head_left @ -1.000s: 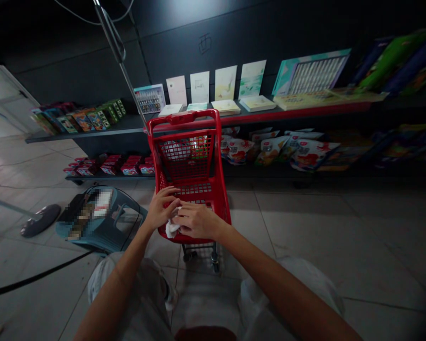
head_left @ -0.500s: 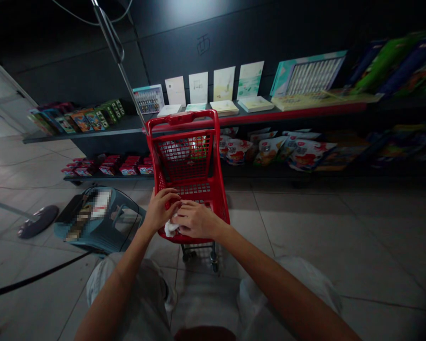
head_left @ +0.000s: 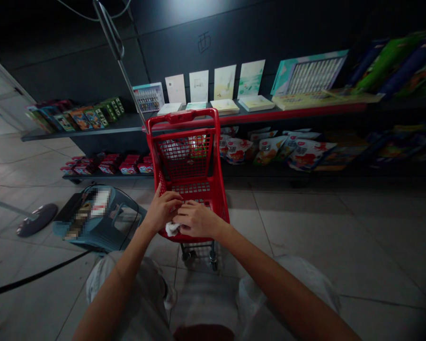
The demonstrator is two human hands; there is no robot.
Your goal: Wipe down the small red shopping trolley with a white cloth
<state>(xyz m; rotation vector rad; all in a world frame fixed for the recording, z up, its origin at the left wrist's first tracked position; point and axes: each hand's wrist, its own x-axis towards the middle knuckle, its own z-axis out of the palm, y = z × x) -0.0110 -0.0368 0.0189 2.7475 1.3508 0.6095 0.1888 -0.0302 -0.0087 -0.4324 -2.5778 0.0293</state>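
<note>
A small red shopping cart [head_left: 220, 189] stands in front of my knees. Over its near end my two hands meet around a crumpled white cloth [head_left: 172, 229]. My right hand [head_left: 199, 220] is closed on the cloth, its fingers bent and pointing left. My left hand [head_left: 161, 208] has its fingers curled towards the right one, with one finger raised beside the cart's left side; its thumb side is against the cloth. Most of the cloth is hidden under the fingers, and both sets of fingertips lie close together.
Behind the cart, a dark shelf [head_left: 128, 129] carries books [head_left: 224, 83], small boxes [head_left: 94, 117] and snack bags [head_left: 307, 151]. At left, a blue-grey stool [head_left: 119, 203] holds blurred items and a cable. A round stand base [head_left: 39, 220] and a metal pole [head_left: 129, 87] are also there.
One finger of my left hand has lifted and points up more. Both hands stay over the cart's near end with the cloth, and the view has shifted slightly.
</note>
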